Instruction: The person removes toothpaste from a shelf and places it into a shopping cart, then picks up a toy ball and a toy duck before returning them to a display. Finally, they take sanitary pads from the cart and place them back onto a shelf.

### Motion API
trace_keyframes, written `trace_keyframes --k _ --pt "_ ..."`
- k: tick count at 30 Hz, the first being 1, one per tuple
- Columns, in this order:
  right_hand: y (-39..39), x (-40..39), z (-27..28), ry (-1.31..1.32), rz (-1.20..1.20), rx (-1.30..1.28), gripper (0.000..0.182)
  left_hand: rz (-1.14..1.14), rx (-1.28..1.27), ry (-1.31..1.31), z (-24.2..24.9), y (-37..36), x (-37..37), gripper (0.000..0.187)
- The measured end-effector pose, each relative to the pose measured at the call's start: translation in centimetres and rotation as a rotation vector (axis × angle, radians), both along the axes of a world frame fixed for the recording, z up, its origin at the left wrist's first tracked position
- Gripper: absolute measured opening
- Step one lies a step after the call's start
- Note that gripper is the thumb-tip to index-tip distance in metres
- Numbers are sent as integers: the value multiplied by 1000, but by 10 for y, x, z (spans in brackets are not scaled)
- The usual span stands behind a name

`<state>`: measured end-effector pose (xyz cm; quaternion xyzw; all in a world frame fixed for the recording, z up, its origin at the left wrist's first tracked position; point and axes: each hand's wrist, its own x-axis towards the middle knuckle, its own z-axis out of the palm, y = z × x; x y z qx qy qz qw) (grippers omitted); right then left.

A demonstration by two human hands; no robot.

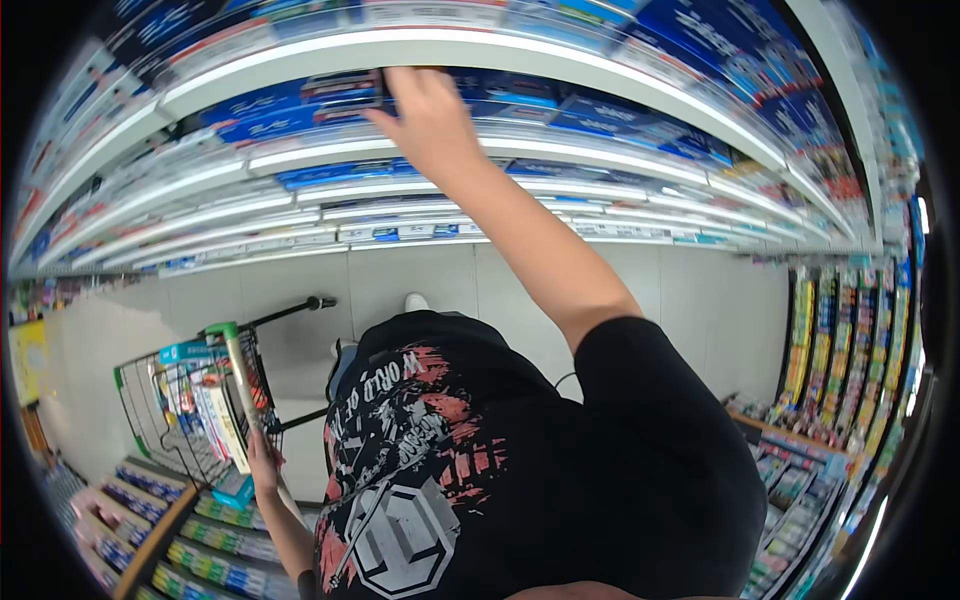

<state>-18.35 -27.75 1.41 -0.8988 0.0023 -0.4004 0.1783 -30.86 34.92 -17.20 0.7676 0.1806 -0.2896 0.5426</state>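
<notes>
My right hand (432, 115) reaches up to a store shelf, its thumb spread from the fingers. It is beside blue boxes (265, 112) and the end of a dark box (345, 90); some blur hides whether it touches them. At the lower left, my left hand (264, 465) is closed on the handle (243, 385) of a shopping cart (150, 415). Inside the wire cart lie several boxed goods, among them a teal box (185, 352) and a white box (218, 420).
Lit shelf edges (480, 50) curve across the top in several tiers packed with boxes. Pale floor tiles (410, 275) lie below. Racks of colourful packets (835, 350) stand at the right, and a lower display (215, 545) holds goods at the bottom left.
</notes>
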Motion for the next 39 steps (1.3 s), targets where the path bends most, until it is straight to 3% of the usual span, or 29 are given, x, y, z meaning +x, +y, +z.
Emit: trace_keyframes --k 1,7,10,13,18,21,23,24,27,28,32,35,39 --pt "7 -16 2 -115 8 11 51 0 -71 20 4 -4 -5 41" --pt "28 -84 -97 322 113 136 30 12 -192 133 11 -34 -24 35" --pt "37 -102 -143 510 171 205 24 -136 12 60 28 -51 -32 44" --pt "39 -122 -180 714 197 204 20 -64 19 -22 42 -76 -49 46" --pt "33 -137 -217 828 364 140 15 -164 220 -65 33 -86 -68 33" --pt "35 -133 -218 840 414 121 13 131 319 -470 26 -75 -63 31" --pt "38 -130 -213 863 426 128 13 307 558 -545 14 -53 -46 25" --pt "39 -129 -214 867 442 131 13 308 684 -562 -3 -32 -41 29" --pt "38 -127 -218 875 480 127 12 219 1086 -266 -39 4 -35 58" --pt "37 -128 -221 875 490 120 12 187 1056 -128 -44 12 -28 78" --pt "38 -133 -216 886 499 119 13 -45 1137 -30 -47 7 -25 102" --pt "36 -139 -209 911 467 134 13 -35 1280 -31 -81 11 -21 102" --pt "31 -150 -209 933 432 138 13 -31 1206 -25 -58 10 -22 114"
